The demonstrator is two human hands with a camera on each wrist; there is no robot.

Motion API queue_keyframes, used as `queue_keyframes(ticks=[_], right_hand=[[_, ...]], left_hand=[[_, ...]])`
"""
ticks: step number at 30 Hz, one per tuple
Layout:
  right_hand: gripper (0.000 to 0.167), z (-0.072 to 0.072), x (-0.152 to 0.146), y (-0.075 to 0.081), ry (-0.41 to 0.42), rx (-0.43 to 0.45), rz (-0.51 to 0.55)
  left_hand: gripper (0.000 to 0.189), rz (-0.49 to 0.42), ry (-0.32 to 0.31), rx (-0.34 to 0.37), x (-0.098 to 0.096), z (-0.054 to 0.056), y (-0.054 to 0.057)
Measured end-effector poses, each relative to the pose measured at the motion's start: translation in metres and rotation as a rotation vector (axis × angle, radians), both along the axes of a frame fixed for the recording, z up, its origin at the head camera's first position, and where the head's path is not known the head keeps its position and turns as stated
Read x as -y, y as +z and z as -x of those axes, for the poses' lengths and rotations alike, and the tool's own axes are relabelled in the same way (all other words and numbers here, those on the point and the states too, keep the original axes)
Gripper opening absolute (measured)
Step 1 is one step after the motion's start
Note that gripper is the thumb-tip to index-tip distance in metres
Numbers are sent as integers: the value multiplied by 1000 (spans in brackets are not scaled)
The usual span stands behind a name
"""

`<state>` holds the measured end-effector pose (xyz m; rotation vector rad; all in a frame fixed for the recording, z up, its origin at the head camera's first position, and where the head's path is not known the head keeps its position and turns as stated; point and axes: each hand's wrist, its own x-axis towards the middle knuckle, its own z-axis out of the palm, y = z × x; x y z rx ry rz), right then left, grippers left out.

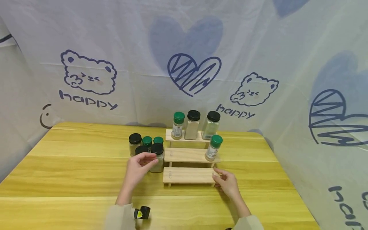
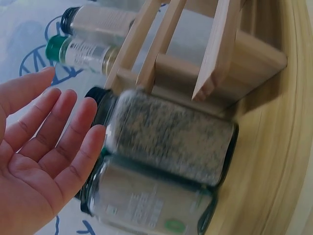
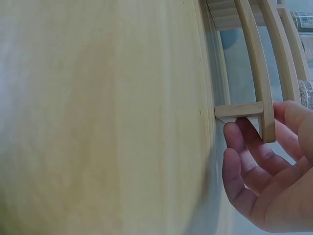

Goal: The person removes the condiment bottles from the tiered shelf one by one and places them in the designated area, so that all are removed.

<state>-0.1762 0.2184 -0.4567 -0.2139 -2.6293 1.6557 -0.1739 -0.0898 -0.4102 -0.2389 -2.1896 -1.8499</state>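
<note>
My left hand (image 1: 140,166) is beside a clear jar with a black lid (image 1: 157,163) at the left of a three-tier wooden spice rack (image 1: 188,175). In the left wrist view its fingers (image 2: 73,129) are spread and slightly bent, near the lid, and the palm holds nothing. Speckled seasoning fills that jar (image 2: 171,134). At the rack's right end, my right hand (image 1: 229,184) grips the lowest shelf. The right wrist view has the thumb on one side of the shelf end (image 3: 267,122) and fingers on the other, by the leg.
More jars with black lids (image 1: 135,139) and green lids (image 1: 147,141) cluster left of the rack. Its top shelf bears a green-lidded bottle (image 1: 177,129) and two black-lidded jars (image 1: 192,127). A green-lidded bottle (image 1: 213,150) stands on the middle shelf's right end. Behind hangs a printed curtain (image 1: 138,89).
</note>
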Motion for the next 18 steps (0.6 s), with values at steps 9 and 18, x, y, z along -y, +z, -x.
queue_keyframes(ticks=[9,18], right_hand=[[33,-1,1,1,-1,-1,4],[33,0,0,1,-7,-1,9]], left_hand=[[18,-58,-85,10,-26,4,0],[15,-53,-150,18,-52,13,2]])
